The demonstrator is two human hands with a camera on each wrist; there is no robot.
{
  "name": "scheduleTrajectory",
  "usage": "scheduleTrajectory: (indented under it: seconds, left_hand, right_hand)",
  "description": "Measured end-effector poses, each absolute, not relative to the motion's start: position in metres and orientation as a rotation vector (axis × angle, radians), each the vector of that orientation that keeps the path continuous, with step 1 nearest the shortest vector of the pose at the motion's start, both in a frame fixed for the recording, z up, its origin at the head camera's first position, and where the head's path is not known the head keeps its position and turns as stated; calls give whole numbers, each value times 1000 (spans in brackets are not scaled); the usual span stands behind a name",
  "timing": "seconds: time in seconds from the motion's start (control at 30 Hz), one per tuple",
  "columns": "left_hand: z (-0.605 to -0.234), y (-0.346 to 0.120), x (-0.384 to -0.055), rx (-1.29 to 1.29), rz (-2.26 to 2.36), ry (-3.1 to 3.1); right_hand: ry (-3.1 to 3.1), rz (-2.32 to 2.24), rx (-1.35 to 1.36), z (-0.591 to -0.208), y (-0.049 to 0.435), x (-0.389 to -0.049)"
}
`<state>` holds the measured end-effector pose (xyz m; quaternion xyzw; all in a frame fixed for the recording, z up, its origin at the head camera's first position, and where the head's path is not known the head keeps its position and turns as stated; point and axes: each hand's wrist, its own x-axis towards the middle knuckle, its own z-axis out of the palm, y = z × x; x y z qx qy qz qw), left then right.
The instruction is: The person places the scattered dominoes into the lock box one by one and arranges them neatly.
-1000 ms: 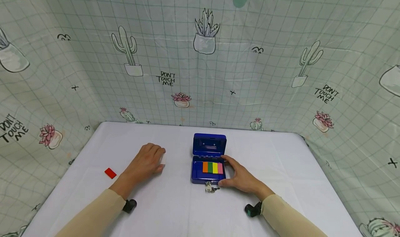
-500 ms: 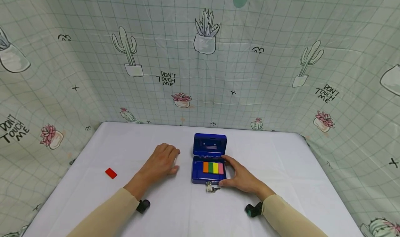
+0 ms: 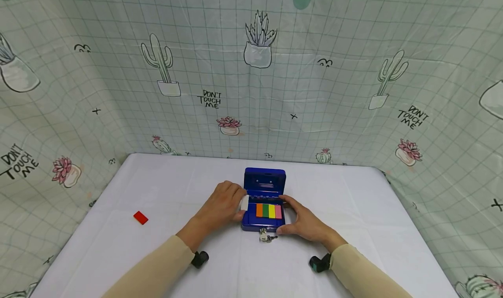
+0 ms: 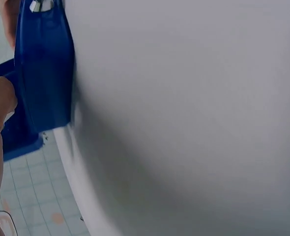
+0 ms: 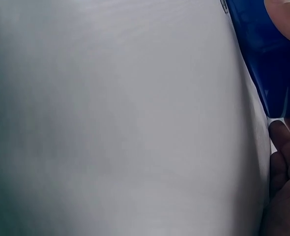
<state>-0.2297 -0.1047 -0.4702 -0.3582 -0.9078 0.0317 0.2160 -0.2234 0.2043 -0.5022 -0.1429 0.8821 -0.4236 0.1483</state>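
Observation:
A blue cash box (image 3: 248,223) stands on the white table with its lid (image 3: 265,178) raised. Inside, toward the right, orange, green, yellow and pink blocks (image 3: 269,210) lie side by side. My left hand (image 3: 220,204) pinches a small white block (image 3: 245,203) over the box's left edge. At the other side, my right hand (image 3: 308,221) grips the box, thumb at the front corner and fingers at the back corner. In the left wrist view the blue box wall (image 4: 46,69) hides most of the inside. The right wrist view shows my thumb (image 5: 288,19) against the box.
Keys (image 3: 268,237) hang from the lock at the front of the box. A flat red block (image 3: 140,217) lies alone on the left of the table. A patterned cloth (image 3: 232,71) rises behind the table.
My left hand has moved right with the white block, from the open table to the left edge of the cash box. My right hand has stayed on the box.

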Motion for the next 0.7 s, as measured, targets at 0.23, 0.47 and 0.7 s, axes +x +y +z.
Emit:
scheduleTrajectory:
  seconds: [0.23,0.47,0.7]
  left_hand:
    - [-468,-82,-229,-1011,35,-2556]
    - [-473,-74,-229,-970,79,-2595]
    - [-475,-70,-230,-937,120,-2613]
  right_hand:
    - [2532,-1215,-424,-505,207,-225]
    - [2516,-1233,-427,-504,206,-224]
    - [2511,-1251,-427,-503,206,-223]
